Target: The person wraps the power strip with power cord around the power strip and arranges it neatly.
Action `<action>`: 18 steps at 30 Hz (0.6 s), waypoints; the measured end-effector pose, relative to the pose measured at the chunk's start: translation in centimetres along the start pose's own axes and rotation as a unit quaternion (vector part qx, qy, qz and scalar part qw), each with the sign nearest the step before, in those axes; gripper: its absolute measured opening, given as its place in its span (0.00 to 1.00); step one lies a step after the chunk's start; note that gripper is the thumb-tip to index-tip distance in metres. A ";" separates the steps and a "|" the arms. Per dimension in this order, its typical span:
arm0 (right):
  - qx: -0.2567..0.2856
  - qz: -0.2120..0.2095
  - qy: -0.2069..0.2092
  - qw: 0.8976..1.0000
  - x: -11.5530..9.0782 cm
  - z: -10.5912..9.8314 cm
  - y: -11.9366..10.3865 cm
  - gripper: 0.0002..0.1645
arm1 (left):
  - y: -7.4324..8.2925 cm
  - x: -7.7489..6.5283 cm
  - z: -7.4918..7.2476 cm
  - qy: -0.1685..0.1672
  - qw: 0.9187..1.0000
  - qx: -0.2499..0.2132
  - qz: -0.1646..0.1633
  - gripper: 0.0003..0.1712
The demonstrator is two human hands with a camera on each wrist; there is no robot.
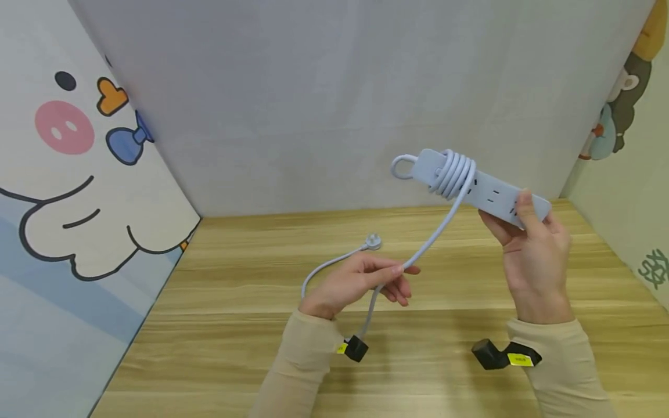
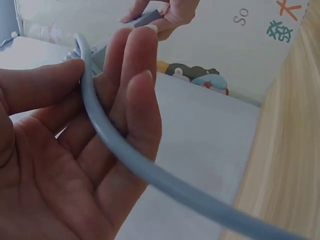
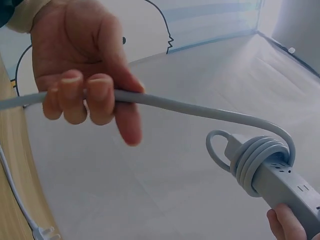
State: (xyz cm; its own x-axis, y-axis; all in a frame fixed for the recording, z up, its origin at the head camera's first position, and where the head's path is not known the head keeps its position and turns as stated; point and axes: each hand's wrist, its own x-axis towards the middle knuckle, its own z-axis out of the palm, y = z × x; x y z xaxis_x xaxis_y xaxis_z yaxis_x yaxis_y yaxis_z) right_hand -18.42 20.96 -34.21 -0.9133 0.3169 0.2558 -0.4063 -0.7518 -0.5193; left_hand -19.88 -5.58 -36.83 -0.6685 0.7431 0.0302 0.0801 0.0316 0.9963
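Observation:
A white power strip (image 1: 493, 194) is raised above the table, its far end wrapped in several turns of its own cord (image 1: 453, 174). My right hand (image 1: 538, 261) grips the near end, thumb on the socket face. My left hand (image 1: 366, 278) pinches the cord between thumb and fingers, as the left wrist view also shows with the cord (image 2: 130, 157) running across the fingers. Between the hands the cord (image 3: 200, 110) stretches out from the coil. Its loose end curves behind the left wrist to a plug (image 1: 373, 241) lying on the table.
The wood-grain table (image 1: 235, 337) spans the space below both hands. A pale grey wall (image 1: 292, 116) stands behind it, with cartoon-printed panels (image 1: 68, 191) at the sides. Black camera mounts (image 1: 488, 354) are strapped to the wrists.

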 end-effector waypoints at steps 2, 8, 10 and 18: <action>0.026 0.014 -0.011 0.999 0.1 -0.2 -0.2 0.16 | -0.1 0.0 -0.3 0.000 1.000 0.009 -0.008 0.19; 0.087 0.050 -0.033 0.994 0.2 -0.4 -0.5 0.16 | -0.6 -0.2 -1.0 -0.005 1.000 0.007 -0.019 0.19; 0.107 0.068 -0.042 0.991 0.1 -0.3 -0.4 0.16 | -1.0 -0.2 -1.3 -0.004 1.000 0.006 -0.022 0.19; 0.152 0.112 -0.067 0.980 0.0 -0.4 -0.4 0.14 | -1.9 -0.3 -2.5 0.066 0.996 0.041 -0.054 0.22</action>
State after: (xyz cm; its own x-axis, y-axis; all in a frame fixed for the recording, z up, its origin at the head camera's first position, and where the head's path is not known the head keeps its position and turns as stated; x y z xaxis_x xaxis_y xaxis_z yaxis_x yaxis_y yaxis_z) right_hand -18.30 21.45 -34.32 -0.9586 0.0611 0.2780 -0.1506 -0.9376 -0.3134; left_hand -21.66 -7.50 -38.56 -0.7669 0.6389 -0.0613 0.0586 0.1647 0.9846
